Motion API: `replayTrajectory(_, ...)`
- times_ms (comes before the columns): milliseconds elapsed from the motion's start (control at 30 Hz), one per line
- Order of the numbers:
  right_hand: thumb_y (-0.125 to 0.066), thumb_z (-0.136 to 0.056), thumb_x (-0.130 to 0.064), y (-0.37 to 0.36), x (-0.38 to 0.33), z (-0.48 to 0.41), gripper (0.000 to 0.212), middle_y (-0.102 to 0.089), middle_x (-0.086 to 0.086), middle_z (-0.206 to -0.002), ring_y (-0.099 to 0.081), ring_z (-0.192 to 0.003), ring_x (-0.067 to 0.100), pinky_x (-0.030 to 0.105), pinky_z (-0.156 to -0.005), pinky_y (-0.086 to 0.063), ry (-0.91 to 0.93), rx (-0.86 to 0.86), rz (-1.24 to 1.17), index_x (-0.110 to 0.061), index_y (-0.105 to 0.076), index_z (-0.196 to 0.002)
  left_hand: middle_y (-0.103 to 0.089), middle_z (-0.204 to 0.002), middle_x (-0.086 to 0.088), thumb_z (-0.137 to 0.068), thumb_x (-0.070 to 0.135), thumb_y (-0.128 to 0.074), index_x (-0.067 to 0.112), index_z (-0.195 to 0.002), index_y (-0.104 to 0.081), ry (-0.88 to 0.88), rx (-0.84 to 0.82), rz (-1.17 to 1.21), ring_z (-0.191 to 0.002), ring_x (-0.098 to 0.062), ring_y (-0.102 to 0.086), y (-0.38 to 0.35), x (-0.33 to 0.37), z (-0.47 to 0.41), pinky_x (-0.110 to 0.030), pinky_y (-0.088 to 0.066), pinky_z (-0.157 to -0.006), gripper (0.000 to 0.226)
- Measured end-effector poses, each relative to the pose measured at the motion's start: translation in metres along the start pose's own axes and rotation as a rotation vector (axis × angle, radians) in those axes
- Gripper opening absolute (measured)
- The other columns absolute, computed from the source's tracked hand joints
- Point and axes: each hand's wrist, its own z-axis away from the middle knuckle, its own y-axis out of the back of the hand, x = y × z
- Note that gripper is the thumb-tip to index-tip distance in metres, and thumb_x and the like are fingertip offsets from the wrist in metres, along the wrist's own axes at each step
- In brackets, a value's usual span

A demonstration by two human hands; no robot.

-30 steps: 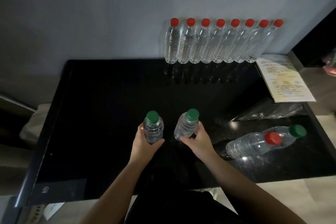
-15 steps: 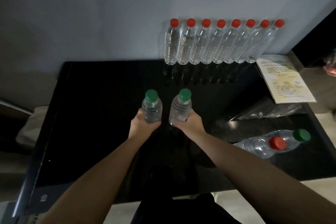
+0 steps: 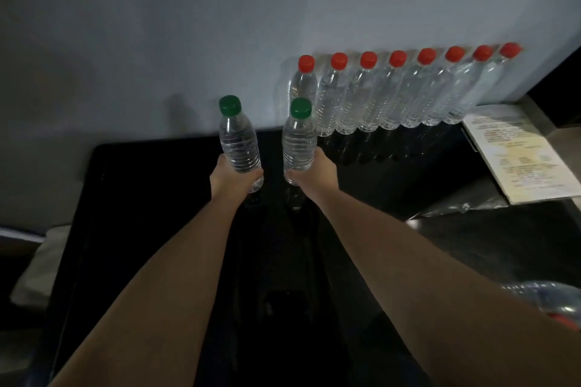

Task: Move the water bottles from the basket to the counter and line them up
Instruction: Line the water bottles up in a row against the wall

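Here, both arms reach up the middle of the frame over a glossy black table (image 3: 141, 229). The left hand (image 3: 228, 177) has its grip closed around the lower part of a clear water bottle with a green cap (image 3: 239, 143), held upright just left of centre. The right hand (image 3: 316, 171) has its grip wrapped the same way around the base of a second green-capped bottle (image 3: 298, 140), upright and just to the right of the first; the two bottles stand apart with a narrow gap between them. Whether their bottoms touch the table cannot be told, though faint reflections show below them.

Along the back wall, in the upper right of the frame, a row of red-capped bottles (image 3: 393, 91) stands side by side on the table, eight caps in a line. The right-hand green-capped bottle overlaps the leftmost bottle of that row in the picture.

At the right edge lies a printed paper booklet (image 3: 522, 154), with crumpled clear plastic (image 3: 465, 207) below it. In the lower right corner, part of another bottle (image 3: 553, 298) shows, blurred.
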Motion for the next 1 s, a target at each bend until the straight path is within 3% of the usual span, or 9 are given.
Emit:
replayTrajectory(300,-0.076,-0.073,-0.024,-0.041,0.02,-0.062,0.042,-0.065,-0.008,-0.091,-0.065,-0.078,0.009,0.034,-0.072,-0.06,-0.004,0.05,-0.088,-0.026,-0.054,-0.109,-0.064,-0.101,0.006,-0.068,0.035,-0.082,0.021,-0.117,-0.055,-0.075,0.021,0.019,-0.077,-0.003,-0.056,-0.036,-0.01,-0.07,-0.011,-0.033,-0.054,0.057)
replayTrajectory(433,-0.08,-0.071,-0.023,-0.047,0.013,-0.084,0.052,-0.065,-0.009,-0.096,-0.065,-0.083,0.008,0.033,-0.076,-0.059,0.03,0.057,-0.112,-0.021,-0.054,-0.116,-0.064,-0.102,0.007,-0.069,0.035,-0.081,0.02,-0.119,-0.055,-0.133,0.021,0.026,-0.086,-0.007,-0.06,-0.047,-0.006,-0.089,-0.01,-0.034,-0.055,0.058)
replayTrajectory(600,-0.079,-0.077,-0.024,-0.048,0.01,-0.092,0.052,-0.057,-0.017,-0.086,-0.063,-0.087,0.008,0.031,-0.081,-0.055,0.074,0.05,-0.117,-0.022,-0.049,-0.12,-0.06,-0.105,0.009,-0.071,0.034,-0.081,0.021,-0.128,-0.051,-0.173,0.026,0.033,-0.093,-0.008,-0.055,-0.052,-0.007,-0.094,-0.021,-0.04,-0.076,0.065)
replayTrajectory(667,-0.077,-0.077,-0.027,-0.051,0.011,-0.091,0.048,-0.058,-0.016,-0.088,-0.062,-0.088,0.009,0.033,-0.081,-0.054,0.075,0.046,-0.122,-0.026,-0.048,-0.116,-0.061,-0.106,0.011,-0.071,0.033,-0.081,0.023,-0.13,-0.049,-0.174,0.034,0.067,-0.096,-0.008,-0.058,-0.054,-0.012,-0.092,-0.019,-0.041,-0.076,0.068)
replayTrajectory(800,-0.069,-0.075,-0.049,-0.058,0.019,-0.09,0.055,-0.06,-0.002,-0.114,-0.057,-0.104,0.02,0.044,-0.09,-0.05,0.026,0.093,0.127,-0.02,-0.051,-0.119,-0.063,-0.11,0.006,-0.072,0.036,-0.08,0.023,-0.129,-0.047,-0.193,0.035,0.077,-0.101,-0.015,-0.061,-0.059,-0.021,-0.085,-0.027,-0.047,-0.083,0.068)
replayTrajectory(900,-0.064,-0.085,-0.048,-0.06,0.022,-0.093,0.055,-0.057,0.008,-0.125,-0.05,-0.118,0.028,0.043,-0.095,-0.044,-0.002,0.068,0.35,-0.01,-0.05,-0.123,-0.062,-0.102,0.006,-0.077,0.029,-0.077,0.02,-0.115,-0.052,-0.25,0.038,0.055,-0.097,-0.016,-0.06,-0.061,-0.023,-0.085,-0.026,-0.043,-0.079,0.046)
replayTrajectory(1000,-0.06,-0.09,-0.046,-0.067,0.019,-0.099,0.053,-0.056,0.009,-0.127,-0.05,-0.119,0.027,0.042,-0.094,-0.044,0.03,0.087,0.39,-0.009,-0.048,-0.125,-0.06,-0.097,0.005,-0.079,0.026,-0.075,0.016,-0.11,-0.051,-0.278,0.049,0.018,-0.091,-0.015,-0.058,-0.063,-0.024,-0.089,-0.026,-0.04,-0.076,0.041)
